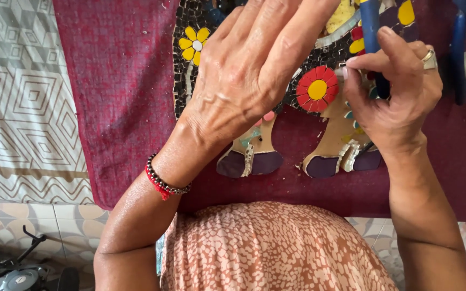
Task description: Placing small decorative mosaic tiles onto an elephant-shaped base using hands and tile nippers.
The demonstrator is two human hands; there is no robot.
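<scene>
Left hand (249,64) flat, fingers spread, pressing on mosaic figure (254,153) lying on maroon cloth (120,91). Right hand (395,91) grip closed around blue-handled tool (370,32), beside red-and-yellow flower (316,89). Second blue-handled tool (462,48) at right.

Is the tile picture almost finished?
Partly. Done: the red flower, the yellow flower and the purple feet. In hand: the right hand holds a blue-handled tool; the left hand rests on the mosaic. Left: bare tan legs.
</scene>
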